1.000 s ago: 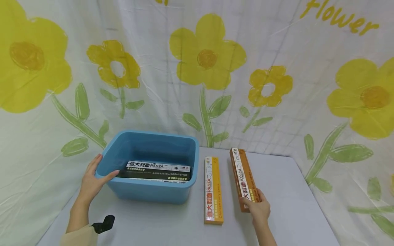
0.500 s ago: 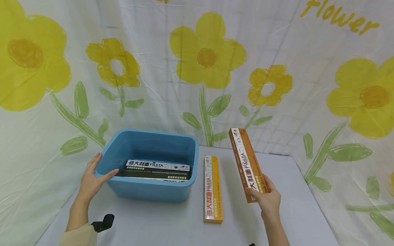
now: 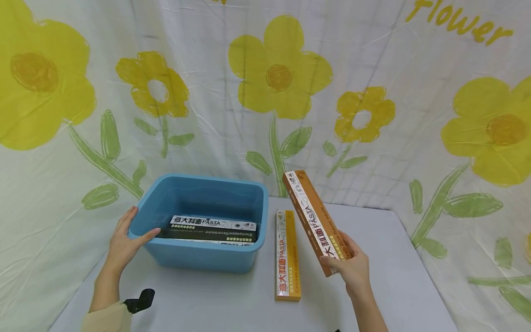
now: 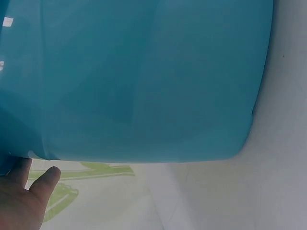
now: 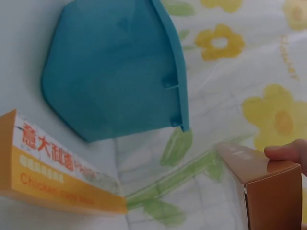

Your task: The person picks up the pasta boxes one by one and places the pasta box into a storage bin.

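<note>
On your tabletop [image 3: 199,299], the blue tub [image 3: 199,258] sits at ten o'clock, a black pasta box [image 3: 211,233] inside. A yellow box [image 3: 288,256] lies at three. Toward two, your right hand [image 3: 354,267] grips the brown box [image 3: 316,216], tilted aloft; your left hand [image 3: 124,242], spread wide, touches the tub's eight-o'clock corner.

Tub [image 3: 203,259] — left of curry box [image 3: 293,258]
</note>
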`<state>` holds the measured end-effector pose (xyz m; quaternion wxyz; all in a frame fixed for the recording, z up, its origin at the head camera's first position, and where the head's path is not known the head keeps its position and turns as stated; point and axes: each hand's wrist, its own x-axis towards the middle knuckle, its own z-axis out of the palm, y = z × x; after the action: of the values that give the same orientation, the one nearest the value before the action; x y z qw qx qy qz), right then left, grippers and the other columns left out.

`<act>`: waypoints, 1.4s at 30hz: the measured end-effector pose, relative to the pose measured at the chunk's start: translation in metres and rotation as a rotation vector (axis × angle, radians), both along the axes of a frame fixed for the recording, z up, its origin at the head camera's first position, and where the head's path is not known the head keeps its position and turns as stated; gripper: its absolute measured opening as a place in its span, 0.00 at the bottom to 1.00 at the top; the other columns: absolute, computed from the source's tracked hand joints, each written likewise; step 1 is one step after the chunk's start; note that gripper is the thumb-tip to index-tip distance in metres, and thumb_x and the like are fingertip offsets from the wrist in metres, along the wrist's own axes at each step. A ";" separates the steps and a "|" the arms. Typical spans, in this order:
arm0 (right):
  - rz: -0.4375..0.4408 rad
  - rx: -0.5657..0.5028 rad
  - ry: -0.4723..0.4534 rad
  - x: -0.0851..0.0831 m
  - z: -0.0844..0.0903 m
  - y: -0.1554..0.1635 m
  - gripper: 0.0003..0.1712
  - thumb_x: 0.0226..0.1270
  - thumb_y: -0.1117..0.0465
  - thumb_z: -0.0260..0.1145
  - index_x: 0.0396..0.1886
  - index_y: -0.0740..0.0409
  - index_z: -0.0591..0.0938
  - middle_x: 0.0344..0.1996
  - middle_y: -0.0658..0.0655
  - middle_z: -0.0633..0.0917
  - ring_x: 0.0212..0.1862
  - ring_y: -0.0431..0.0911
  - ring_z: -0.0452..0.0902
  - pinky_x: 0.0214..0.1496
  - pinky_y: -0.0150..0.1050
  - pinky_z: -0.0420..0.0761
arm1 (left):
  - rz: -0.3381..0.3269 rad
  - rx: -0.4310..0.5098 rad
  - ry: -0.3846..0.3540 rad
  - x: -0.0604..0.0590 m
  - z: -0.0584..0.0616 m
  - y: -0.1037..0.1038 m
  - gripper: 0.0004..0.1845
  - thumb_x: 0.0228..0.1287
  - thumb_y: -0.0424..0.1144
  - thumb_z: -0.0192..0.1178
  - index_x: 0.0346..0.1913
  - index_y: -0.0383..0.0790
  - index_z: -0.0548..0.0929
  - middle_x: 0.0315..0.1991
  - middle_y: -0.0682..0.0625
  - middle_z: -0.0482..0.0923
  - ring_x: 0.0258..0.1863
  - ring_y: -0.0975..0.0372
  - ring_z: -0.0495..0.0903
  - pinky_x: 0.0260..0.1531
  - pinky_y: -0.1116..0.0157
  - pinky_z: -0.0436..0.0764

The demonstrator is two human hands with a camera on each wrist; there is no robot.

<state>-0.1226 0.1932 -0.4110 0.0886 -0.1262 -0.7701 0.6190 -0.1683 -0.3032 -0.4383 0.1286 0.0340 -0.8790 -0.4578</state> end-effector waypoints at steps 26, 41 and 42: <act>0.476 0.015 0.065 -0.045 0.027 -0.031 0.45 0.28 0.70 0.76 0.56 0.58 0.72 0.45 0.61 0.77 0.41 0.50 0.71 0.38 0.40 0.75 | 0.037 0.007 0.029 -0.008 -0.014 -0.005 0.49 0.49 0.54 0.62 0.69 0.48 0.45 0.69 0.46 0.37 0.66 0.46 0.36 0.49 0.32 0.44; 0.791 0.355 0.018 -0.100 0.072 -0.063 0.45 0.29 0.65 0.75 0.56 0.60 0.72 0.43 0.58 0.78 0.38 0.49 0.70 0.34 0.38 0.76 | 0.025 -0.008 0.000 -0.002 -0.001 -0.001 0.48 0.51 0.50 0.62 0.69 0.43 0.44 0.68 0.41 0.38 0.65 0.43 0.38 0.50 0.33 0.48; 0.808 0.378 0.019 -0.103 0.072 -0.067 0.44 0.29 0.65 0.75 0.56 0.60 0.72 0.43 0.57 0.78 0.38 0.49 0.70 0.33 0.38 0.75 | 0.022 -0.006 0.005 -0.002 -0.001 -0.001 0.48 0.51 0.50 0.62 0.69 0.43 0.44 0.68 0.41 0.38 0.65 0.43 0.38 0.50 0.33 0.47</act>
<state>-0.2256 0.1261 -0.3386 -0.1317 0.2091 -0.8564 0.4533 -0.1700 -0.3039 -0.4396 0.1358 0.0425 -0.8796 -0.4539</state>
